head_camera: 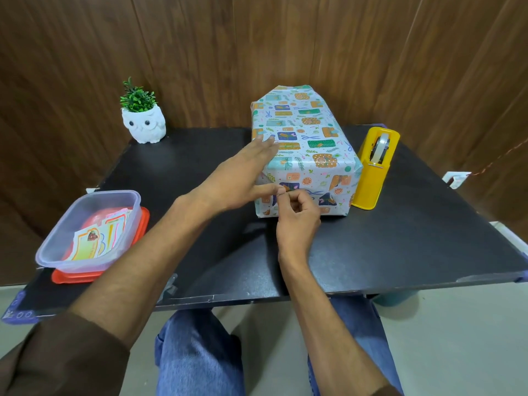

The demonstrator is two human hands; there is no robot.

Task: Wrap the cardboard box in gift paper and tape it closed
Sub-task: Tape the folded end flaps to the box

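Note:
The box [307,144] stands on the black table [400,238], covered in white gift paper printed with small presents and scissors. Its near end face is folded shut. My left hand [243,172] lies flat with spread fingers against the box's left side, its thumb on the near end face. My right hand [297,218] is curled with its fingertips pinched against the near face, touching the left thumb; whether a piece of tape is between them is too small to see. A yellow tape dispenser [374,170] with a clear roll stands touching the box's right side.
A clear plastic tub [88,230] holding coloured labels sits on an orange lid [143,224] at the table's left front. A white owl pot [144,124] with a green plant stands at the back left. A wooden wall rises behind the table.

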